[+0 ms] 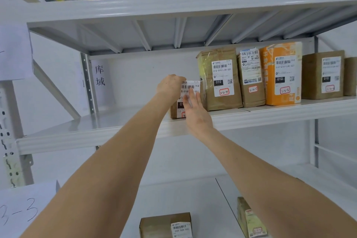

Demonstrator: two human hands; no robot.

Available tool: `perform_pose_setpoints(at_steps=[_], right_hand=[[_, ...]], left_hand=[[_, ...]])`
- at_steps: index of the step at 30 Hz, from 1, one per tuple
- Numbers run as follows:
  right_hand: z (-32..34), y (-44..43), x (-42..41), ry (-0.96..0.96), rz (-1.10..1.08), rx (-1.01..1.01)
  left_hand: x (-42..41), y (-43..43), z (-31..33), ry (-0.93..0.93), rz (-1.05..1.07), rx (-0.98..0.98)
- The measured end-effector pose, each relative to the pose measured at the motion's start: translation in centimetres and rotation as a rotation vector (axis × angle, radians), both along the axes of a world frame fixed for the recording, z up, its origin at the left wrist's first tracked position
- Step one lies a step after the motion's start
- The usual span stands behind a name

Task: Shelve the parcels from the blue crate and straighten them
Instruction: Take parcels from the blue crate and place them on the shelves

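Clearly you have a light load here. The small parcel [190, 88] stands upright near the front edge of the middle shelf [116, 133], just left of the taped brown parcel [222, 79] that begins the row. It looks like a little cardboard box, stiff enough to hold its shape.

Your left hand [170, 85] curls over its top left corner and grips it. Your right hand [197, 114] is flat, with straight fingers pressing on the white label at the front.

I judge the label's surface to be slick, so push with flat fingers on the face and steer from the top edge or the sides; do not pinch the label. A box this small and narrow could tip if you push it high up, so press low with the top steadied.

Your two hands hide much of the box. You cannot tell its depth, see its lower right part, or tell whether it touches the brown parcel. The red-ringed number at its foot is mostly covered. The blue crate is out of view, so the parcels left in it cannot be counted.
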State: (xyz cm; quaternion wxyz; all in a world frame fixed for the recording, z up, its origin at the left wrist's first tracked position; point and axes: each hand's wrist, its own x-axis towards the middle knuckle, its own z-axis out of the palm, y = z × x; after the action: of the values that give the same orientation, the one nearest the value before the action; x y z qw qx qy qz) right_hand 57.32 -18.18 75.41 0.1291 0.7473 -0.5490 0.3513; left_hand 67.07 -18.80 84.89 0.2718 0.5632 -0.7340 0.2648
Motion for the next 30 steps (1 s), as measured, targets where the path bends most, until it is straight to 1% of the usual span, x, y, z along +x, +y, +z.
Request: perform_pose_setpoints(at_steps=[3, 14, 19, 25, 30], right_hand=[[0.5, -0.3, 0.2, 0.042, -0.037, 0.038], [0.7, -1.0, 0.4, 0.058, -0.06, 0.057], [1.4, 0.0, 0.2, 0.011, -0.071, 0.075], [1.8, 1.1, -0.3, 0.015, -0.155, -0.035], [1.6, 2.3, -1.6, -0.002, -0.215, -0.063]], left_hand=[[0.1, -0.6, 0.0, -0.004, -0.001, 0.0], [0.5, -2.2, 0.0, -0.01, -0.032, 0.022], [0.8, -1.6, 0.4, -0.05, -0.031, 0.077], [0.5, 0.7, -0.1, -0.055, -0.001, 0.063], [0.0, 2.8, -1.5, -0.066, 0.026, 0.011]])
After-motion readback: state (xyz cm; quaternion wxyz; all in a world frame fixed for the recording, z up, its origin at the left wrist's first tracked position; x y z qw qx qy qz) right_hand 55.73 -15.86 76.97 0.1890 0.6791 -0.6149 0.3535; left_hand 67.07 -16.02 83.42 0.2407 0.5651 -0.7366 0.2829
